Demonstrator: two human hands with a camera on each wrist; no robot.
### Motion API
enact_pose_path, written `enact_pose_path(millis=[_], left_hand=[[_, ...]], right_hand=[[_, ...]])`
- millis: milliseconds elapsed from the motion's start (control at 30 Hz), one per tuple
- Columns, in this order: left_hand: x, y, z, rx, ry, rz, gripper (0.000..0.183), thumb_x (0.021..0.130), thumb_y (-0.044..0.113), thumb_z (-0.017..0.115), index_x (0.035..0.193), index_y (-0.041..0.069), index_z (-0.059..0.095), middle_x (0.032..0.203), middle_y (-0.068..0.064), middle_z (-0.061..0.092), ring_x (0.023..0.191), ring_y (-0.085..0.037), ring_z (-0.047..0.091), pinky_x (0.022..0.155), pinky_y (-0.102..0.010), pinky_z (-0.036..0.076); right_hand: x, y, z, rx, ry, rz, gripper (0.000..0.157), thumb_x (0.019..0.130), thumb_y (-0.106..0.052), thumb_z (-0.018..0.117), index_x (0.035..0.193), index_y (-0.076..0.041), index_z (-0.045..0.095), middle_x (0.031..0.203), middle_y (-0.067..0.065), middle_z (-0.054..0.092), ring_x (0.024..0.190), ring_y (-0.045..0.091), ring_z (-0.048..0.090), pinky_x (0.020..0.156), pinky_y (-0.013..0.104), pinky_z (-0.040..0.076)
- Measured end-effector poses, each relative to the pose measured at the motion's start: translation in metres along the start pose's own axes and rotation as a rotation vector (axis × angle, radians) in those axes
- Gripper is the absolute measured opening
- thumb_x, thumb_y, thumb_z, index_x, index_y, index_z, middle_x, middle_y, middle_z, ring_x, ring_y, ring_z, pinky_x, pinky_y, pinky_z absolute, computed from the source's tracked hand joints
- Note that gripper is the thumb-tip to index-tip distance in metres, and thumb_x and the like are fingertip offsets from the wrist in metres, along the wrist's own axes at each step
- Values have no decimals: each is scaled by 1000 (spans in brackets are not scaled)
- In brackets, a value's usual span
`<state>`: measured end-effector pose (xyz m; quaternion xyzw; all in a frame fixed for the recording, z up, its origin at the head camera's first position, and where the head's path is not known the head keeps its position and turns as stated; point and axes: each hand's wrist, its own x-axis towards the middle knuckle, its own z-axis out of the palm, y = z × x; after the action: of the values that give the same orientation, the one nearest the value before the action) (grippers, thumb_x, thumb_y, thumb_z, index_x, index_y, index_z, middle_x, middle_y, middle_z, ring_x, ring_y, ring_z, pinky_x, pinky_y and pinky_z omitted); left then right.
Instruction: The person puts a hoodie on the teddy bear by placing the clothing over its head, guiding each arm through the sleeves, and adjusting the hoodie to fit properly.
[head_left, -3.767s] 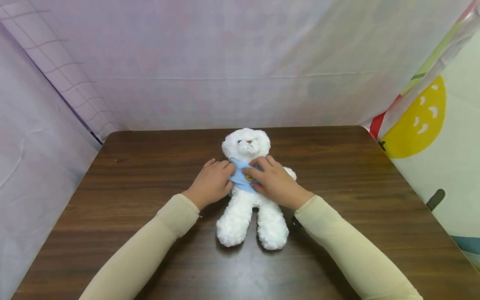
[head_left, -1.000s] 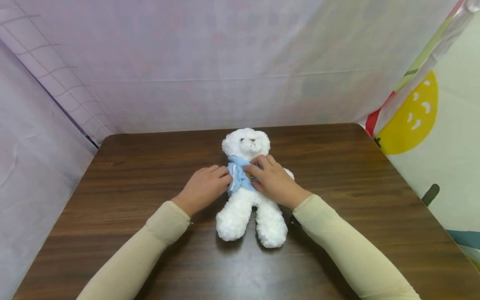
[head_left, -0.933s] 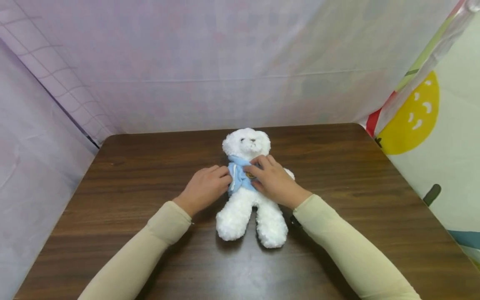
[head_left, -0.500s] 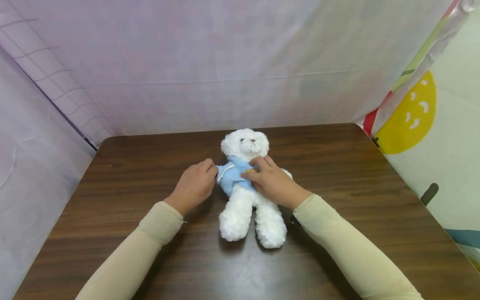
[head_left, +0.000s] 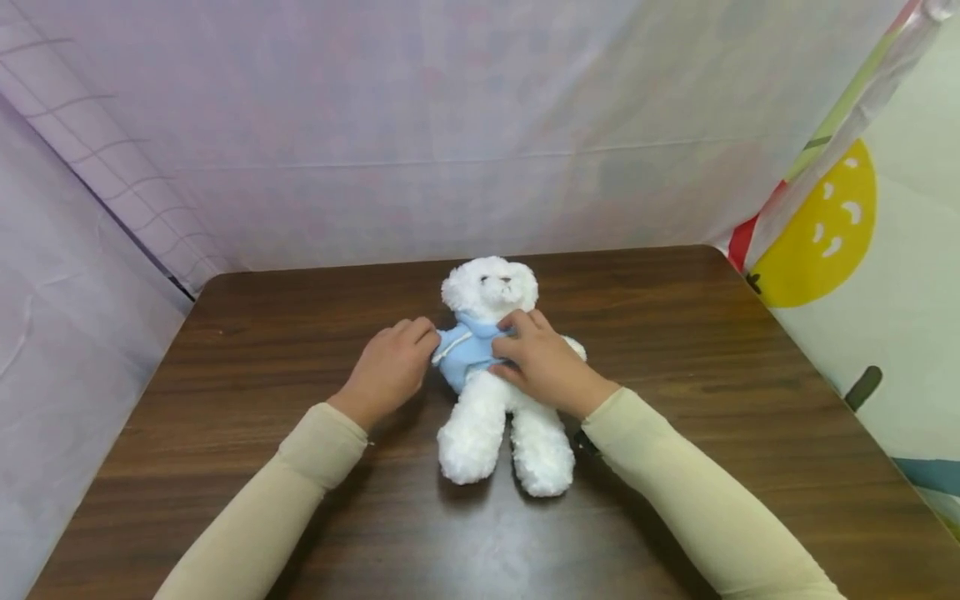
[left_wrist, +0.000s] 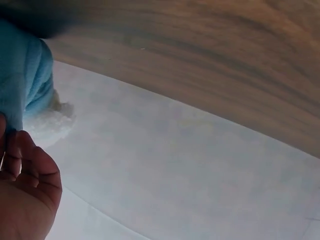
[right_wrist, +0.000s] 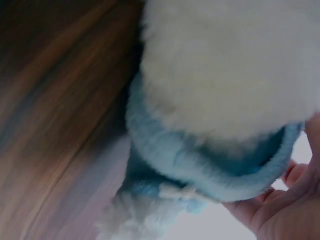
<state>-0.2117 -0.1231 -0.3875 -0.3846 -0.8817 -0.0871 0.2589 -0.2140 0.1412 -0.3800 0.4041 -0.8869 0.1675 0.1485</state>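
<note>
A white plush bear (head_left: 487,287) lies on its back, wearing a light blue shirt (head_left: 467,360) with white trim. At the shirt's left side, my left hand (head_left: 385,372) pinches the sleeve end and holds it out from the body. The left wrist view shows that hand (left_wrist: 29,197) with fingertips on the blue cloth (left_wrist: 22,70). My right hand (head_left: 553,367) grips the shirt front with bent fingers, covering its yellow print. From the right wrist, the hem (right_wrist: 200,172) stands a little away from the fur (right_wrist: 225,65), beside my fingers.
The brown wooden table (head_left: 262,350) reaches back to a pale cloth curtain (head_left: 450,167). Another hanging cloth on the right carries a yellow printed shape (head_left: 821,233).
My left hand has moved left, drawing the sleeve outward so its white trim shows slanted. My right hand stays on the shirt; its fingers have shifted slightly and now hide the print.
</note>
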Motion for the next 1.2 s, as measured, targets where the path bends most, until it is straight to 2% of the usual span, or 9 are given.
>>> enact_pose_path(millis=[167, 300, 433, 567, 700, 833, 933, 1067, 1200], left_hand=[[-4, -6, 3, 0, -14, -47, 18, 87, -4, 65, 103, 4, 66, 103, -9, 58, 80, -25, 58, 63, -37, 50], [-3, -8, 5, -20, -20, -69, 17, 90, -3, 62, 105, 4, 67, 103, -9, 58, 80, -26, 58, 62, -38, 50], [-5, -11, 4, -36, -40, -128, 12, 93, 1, 63, 104, 5, 67, 101, -8, 57, 80, -25, 59, 63, -37, 51], [-8, -11, 4, -92, -49, -171, 7, 95, 6, 64, 102, 6, 67, 97, -6, 56, 80, -22, 58, 64, -35, 51], [-9, -8, 1, -149, -2, -128, 5, 95, 7, 65, 100, 7, 66, 95, -4, 56, 79, -20, 56, 66, -34, 50], [-9, -1, -6, -159, 89, 6, 7, 89, 3, 67, 95, 6, 68, 92, -5, 57, 77, -20, 55, 65, -34, 49], [-10, 4, -10, -141, 129, 92, 10, 87, 4, 72, 96, 5, 70, 91, -6, 60, 76, -20, 55, 65, -33, 49], [-10, 7, -11, -109, 102, 102, 18, 88, 12, 76, 104, 4, 73, 93, -5, 63, 78, -20, 56, 67, -32, 49], [-9, 10, -11, -91, 40, 65, 23, 89, 18, 76, 107, 4, 72, 94, -6, 64, 79, -20, 57, 69, -32, 50]], right_hand=[[-5, 7, -6, 50, -24, -45, 26, 92, -15, 73, 79, -17, 51, 121, 13, 55, 110, 30, 50, 83, 37, 48], [-11, 19, -15, 168, -72, -76, 19, 94, -11, 69, 85, -15, 54, 126, 15, 53, 113, 27, 52, 84, 37, 49], [-15, 28, -22, 281, -115, -71, 7, 97, -13, 66, 93, -14, 60, 126, 13, 50, 107, 21, 55, 82, 35, 50], [-17, 29, -19, 292, -93, -76, 5, 96, -17, 68, 94, -15, 63, 125, 12, 50, 104, 19, 54, 82, 36, 49], [-16, 27, -12, 257, -27, -65, 5, 96, -17, 68, 92, -14, 67, 123, 14, 52, 106, 24, 53, 86, 40, 48], [-12, 19, -9, 188, 14, -30, 9, 94, -20, 71, 93, -12, 66, 115, 12, 53, 102, 26, 52, 84, 40, 47], [-9, 12, -10, 120, 8, -4, 18, 92, -22, 73, 105, -12, 67, 113, 11, 51, 100, 25, 50, 81, 38, 46], [-9, 5, -10, 23, -40, 27, 39, 94, -25, 70, 132, -19, 65, 125, 14, 49, 109, 30, 47, 82, 41, 49], [-9, 1, -7, -31, -78, 45, 45, 98, -30, 65, 141, -21, 58, 135, 17, 45, 117, 34, 45, 85, 44, 50]])
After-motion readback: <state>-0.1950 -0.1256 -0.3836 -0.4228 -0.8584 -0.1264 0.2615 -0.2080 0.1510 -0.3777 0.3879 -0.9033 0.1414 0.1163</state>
